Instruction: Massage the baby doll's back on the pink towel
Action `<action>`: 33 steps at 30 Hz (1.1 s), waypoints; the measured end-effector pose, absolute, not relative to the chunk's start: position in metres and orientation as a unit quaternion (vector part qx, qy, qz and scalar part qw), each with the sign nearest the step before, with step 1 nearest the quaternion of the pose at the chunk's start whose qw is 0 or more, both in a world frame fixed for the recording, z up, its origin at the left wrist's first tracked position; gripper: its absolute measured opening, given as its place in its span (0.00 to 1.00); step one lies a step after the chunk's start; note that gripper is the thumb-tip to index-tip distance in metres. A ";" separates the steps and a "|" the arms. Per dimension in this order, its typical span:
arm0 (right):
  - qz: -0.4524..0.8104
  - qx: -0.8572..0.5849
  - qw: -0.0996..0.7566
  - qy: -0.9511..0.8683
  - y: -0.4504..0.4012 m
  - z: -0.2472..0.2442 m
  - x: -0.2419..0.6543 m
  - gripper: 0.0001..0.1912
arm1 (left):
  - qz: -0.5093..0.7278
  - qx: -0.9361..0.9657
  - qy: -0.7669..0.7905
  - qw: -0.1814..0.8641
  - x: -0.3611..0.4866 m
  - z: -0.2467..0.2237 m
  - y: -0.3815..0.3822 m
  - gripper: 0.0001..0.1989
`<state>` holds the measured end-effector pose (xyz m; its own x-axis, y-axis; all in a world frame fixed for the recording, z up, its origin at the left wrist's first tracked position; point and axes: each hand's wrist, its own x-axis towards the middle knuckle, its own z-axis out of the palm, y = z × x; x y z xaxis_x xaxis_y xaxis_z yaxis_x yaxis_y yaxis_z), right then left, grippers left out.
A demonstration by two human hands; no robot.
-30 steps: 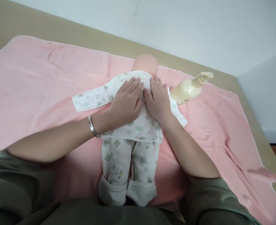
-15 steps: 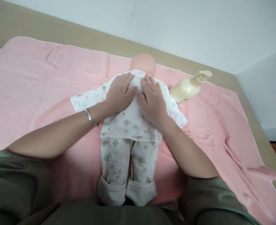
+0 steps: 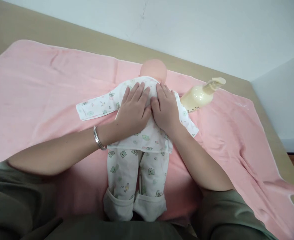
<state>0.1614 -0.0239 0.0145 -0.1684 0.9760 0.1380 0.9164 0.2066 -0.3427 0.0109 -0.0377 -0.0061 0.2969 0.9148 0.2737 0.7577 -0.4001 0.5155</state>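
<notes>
A baby doll (image 3: 153, 69) lies face down, its bare round head away from me. It wears a white printed top (image 3: 147, 141) and matching trousers (image 3: 123, 171) with turned-up cuffs. My left hand (image 3: 135, 110) rests flat on the left and middle of its back, fingers spread. Flat on the right side of the back lies my right hand (image 3: 165, 108), its fingers stretched towards the head. The two thumbs nearly meet at the middle. Neither hand grips anything. The doll's face is hidden.
Under the doll spreads a pink blanket (image 3: 49, 86), wrinkled at the right. A cream pump bottle (image 3: 199, 96) lies tilted beside the doll's right sleeve. The wooden tabletop (image 3: 87, 36) shows along the back, against a white wall (image 3: 199, 33).
My left hand has slid down and inward on the doll's back, its fingers now pointing more towards the head. My right hand has shifted slightly. The doll stays in place.
</notes>
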 end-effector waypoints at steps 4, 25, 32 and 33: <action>0.055 -0.616 0.145 -0.772 -0.054 0.017 0.144 0.34 | 0.272 0.788 0.522 0.179 0.004 -0.009 -0.023 0.31; 0.074 -0.634 0.139 -0.757 -0.035 0.020 0.154 0.33 | 0.225 0.786 0.548 0.177 0.007 -0.001 -0.028 0.33; 0.014 -0.581 0.158 -0.798 -0.079 0.016 0.131 0.32 | 0.263 0.780 0.531 0.201 -0.012 -0.020 0.014 0.34; 0.029 -0.581 0.159 -0.797 -0.075 0.016 0.133 0.32 | 0.263 0.779 0.533 0.198 -0.011 -0.020 0.012 0.34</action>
